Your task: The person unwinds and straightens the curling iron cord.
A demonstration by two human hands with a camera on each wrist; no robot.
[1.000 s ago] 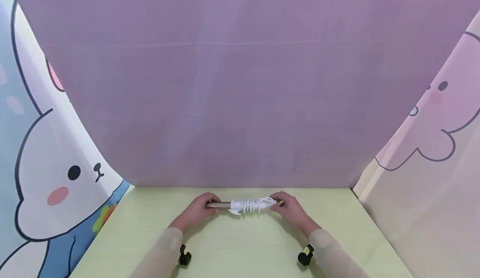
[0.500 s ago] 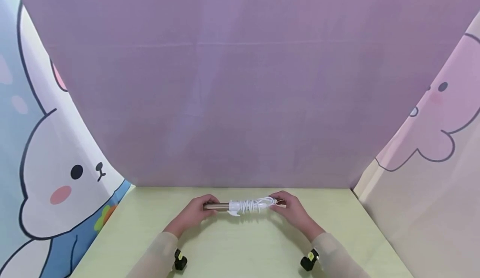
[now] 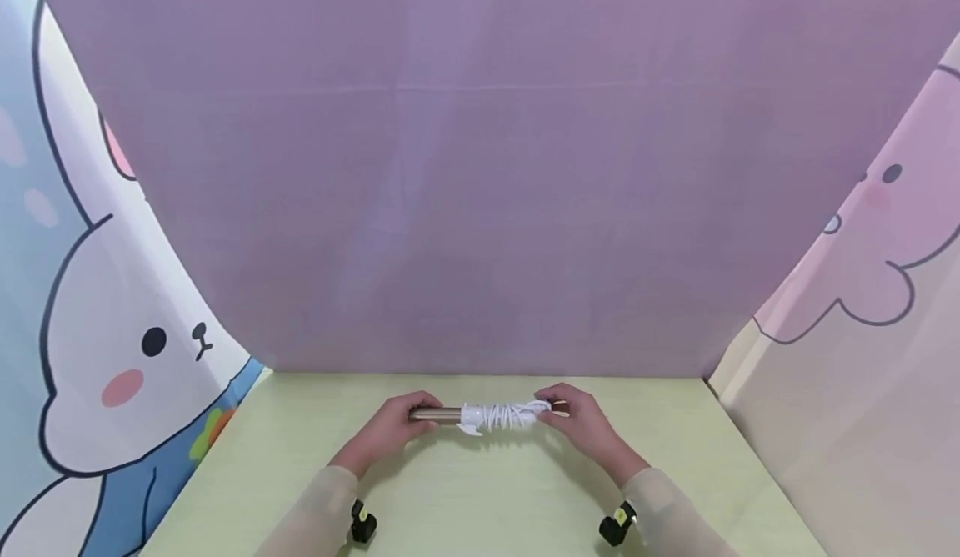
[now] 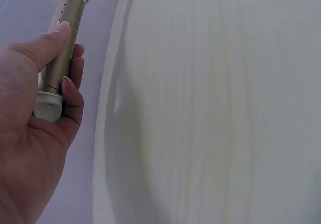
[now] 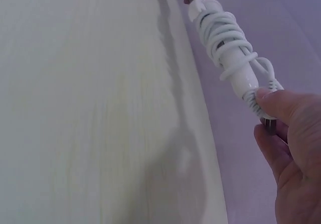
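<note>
one corded hair styler (image 3: 470, 415) is held level above the bench (image 3: 487, 499), barely shifted from half a second ago; handling appears no further along. left hand (image 3: 388, 428): fingers (image 4: 74, 102) curled around the gold barrel (image 4: 59, 66). right hand (image 3: 585, 428): fingers pinching the ribbed cord end (image 5: 252, 103). appearance: barrel perforated, end cap (image 4: 48, 107) white, white cord (image 5: 225, 35) wound untidily over the white handle (image 5: 239, 77).

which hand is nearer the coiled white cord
Right: the right hand pinches the coiled white cord at its ribbed end; the left hand grips the bronze perforated tube, apart from the coils.
</note>
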